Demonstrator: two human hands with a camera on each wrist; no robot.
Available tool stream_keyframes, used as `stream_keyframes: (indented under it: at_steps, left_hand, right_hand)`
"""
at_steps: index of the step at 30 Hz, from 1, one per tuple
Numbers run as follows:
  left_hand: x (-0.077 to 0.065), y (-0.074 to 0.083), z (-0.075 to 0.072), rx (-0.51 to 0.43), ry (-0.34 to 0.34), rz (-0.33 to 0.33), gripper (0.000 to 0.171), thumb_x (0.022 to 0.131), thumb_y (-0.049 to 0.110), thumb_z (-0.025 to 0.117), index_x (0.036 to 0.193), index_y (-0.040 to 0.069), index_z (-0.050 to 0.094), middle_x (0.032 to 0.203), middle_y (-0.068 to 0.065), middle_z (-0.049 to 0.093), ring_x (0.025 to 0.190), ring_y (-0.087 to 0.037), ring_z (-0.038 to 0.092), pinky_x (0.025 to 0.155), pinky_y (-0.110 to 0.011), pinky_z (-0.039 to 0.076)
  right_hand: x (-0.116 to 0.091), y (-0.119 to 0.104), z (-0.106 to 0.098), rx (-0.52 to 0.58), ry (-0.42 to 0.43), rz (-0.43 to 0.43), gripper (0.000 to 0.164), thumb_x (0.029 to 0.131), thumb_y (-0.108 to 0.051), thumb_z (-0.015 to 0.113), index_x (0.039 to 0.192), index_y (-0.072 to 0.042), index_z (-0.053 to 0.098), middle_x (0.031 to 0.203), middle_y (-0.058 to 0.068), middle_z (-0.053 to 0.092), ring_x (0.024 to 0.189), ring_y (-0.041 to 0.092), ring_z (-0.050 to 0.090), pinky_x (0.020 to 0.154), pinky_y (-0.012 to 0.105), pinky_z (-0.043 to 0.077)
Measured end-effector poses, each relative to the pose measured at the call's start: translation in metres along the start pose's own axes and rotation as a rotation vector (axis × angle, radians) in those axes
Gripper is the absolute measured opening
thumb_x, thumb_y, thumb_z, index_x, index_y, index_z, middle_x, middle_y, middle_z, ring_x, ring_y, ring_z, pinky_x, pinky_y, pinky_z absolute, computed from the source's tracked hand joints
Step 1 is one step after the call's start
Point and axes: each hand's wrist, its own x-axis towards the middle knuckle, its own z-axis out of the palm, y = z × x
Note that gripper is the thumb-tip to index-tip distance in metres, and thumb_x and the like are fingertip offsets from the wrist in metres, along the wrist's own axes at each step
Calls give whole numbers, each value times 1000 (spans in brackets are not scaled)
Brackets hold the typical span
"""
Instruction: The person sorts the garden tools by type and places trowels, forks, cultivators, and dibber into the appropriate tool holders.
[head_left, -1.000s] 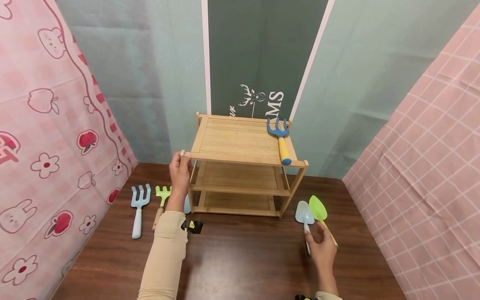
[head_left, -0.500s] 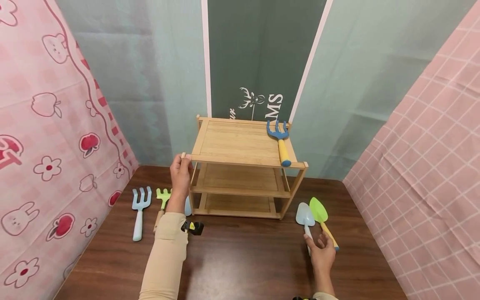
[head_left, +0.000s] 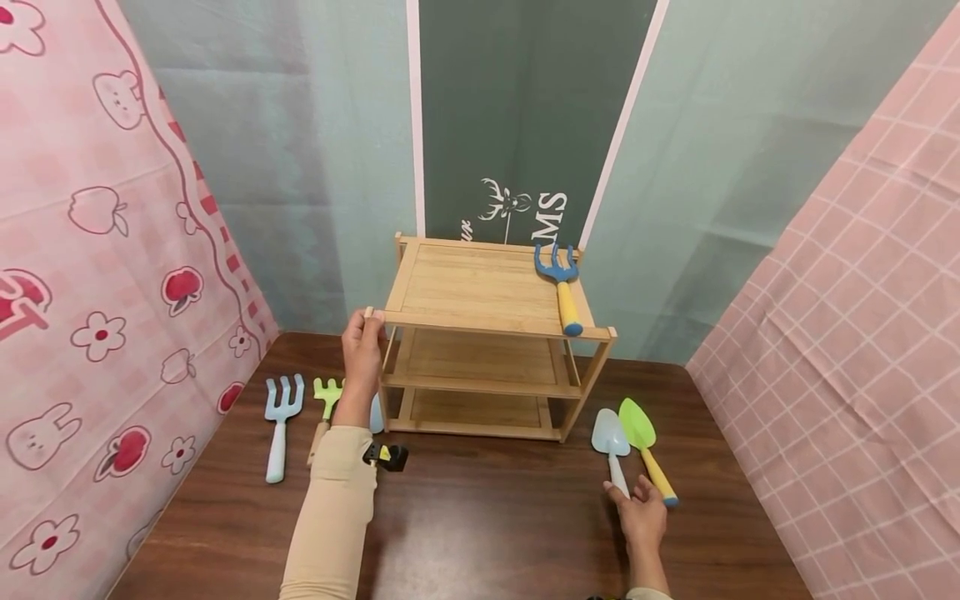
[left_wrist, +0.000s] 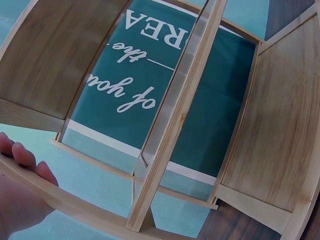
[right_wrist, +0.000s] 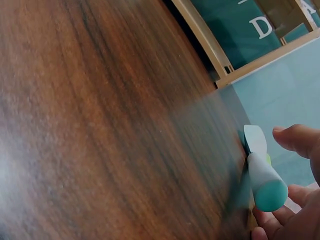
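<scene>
My left hand point(head_left: 362, 346) grips the front left corner of a three-tier wooden shelf rack point(head_left: 468, 283); in the left wrist view its fingers point(left_wrist: 24, 156) curl round the wooden upright. A hand fork point(head_left: 567, 302) with blue tines and a yellow handle lies on the top tier, at the right. Right of the rack, a pale blue trowel point(head_left: 611, 433) lies on the table beside a green trowel point(head_left: 637, 427) with a yellow handle. My right hand point(head_left: 643, 515) is at the pale trowel's handle point(right_wrist: 265, 175), thumb spread away, fingers low beside it.
Left of the rack lie a light blue hand fork point(head_left: 277, 425) and a green hand rake point(head_left: 327, 400). Another pale blue tool point(head_left: 377, 412) is mostly hidden behind my left arm. Fabric curtains point(head_left: 847, 333) enclose the brown table point(head_left: 480, 517) at the back and sides.
My right hand has slid back along the pale trowel's handle towards me, and its thumb has come off it. The left hand has stayed on the rack; the view has shifted slightly.
</scene>
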Motion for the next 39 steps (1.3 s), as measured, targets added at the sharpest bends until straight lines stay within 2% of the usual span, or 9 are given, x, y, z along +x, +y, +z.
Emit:
stream_keyframes:
  at_steps: [3,5,10,15,22,26,32,35,39]
  left_hand:
    - [0,0,0,4,3,5,16,94,13,50,79,12,51,67,-10,38,65,-25,37,64,-37,32]
    - [-1,0,0,5,2,5,15,94,13,50,79,11,51,66,-10,38,64,-26,37,64,-38,32]
    - [-1,0,0,-1,0,-11,17,95,12,50,84,-1,50,65,-5,39,65,-29,36,65,-38,32]
    - [0,1,-1,14,-14,-13,17,95,9,48,86,-6,48,67,-12,38,65,-25,38,66,-38,32]
    - [-8,24,5,33,-35,9,19,94,6,45,86,-11,44,70,-23,35,67,-32,35,66,-37,32]
    - [-9,26,6,30,-36,19,22,94,6,45,88,-15,44,70,-25,35,66,-33,36,66,-39,32]
    - [-5,19,4,14,-43,17,27,95,6,46,93,-21,42,69,-24,34,66,-33,36,66,-41,32]
    - [-1,10,0,16,-34,-3,24,95,7,47,91,-17,44,66,-14,39,65,-26,39,65,-37,33]
    - [0,3,-1,20,-17,-14,19,95,9,49,86,-8,47,65,-7,41,64,-21,41,64,-32,35]
  right_hand:
    - [1,2,1,-45,-8,5,74,76,-18,75,133,11,37,121,37,45,111,45,44,90,51,35]
    - [1,3,2,-73,-8,2,72,76,-18,75,131,12,39,120,38,46,109,45,46,89,51,34]
    - [2,3,3,-140,-23,-24,69,77,-20,74,128,13,41,119,37,47,107,45,48,89,51,33]
    - [4,4,4,-220,-30,-55,65,77,-22,74,124,14,46,119,36,48,104,46,48,88,53,33]
    - [7,6,3,-315,-42,-115,59,75,-16,73,117,18,51,117,37,49,100,47,48,87,55,34]
    - [8,7,3,-356,-36,-149,52,74,-12,73,112,19,55,112,37,52,96,47,50,84,55,36]
    - [6,5,3,-359,-5,-170,43,73,-7,72,106,18,59,106,36,55,91,46,51,81,56,36]
    - [3,5,3,-314,35,-121,42,75,-9,71,107,15,60,108,34,55,93,48,49,81,56,36]
    - [-1,5,1,-220,142,-49,42,78,-13,69,112,9,60,113,32,54,99,51,45,84,57,34]
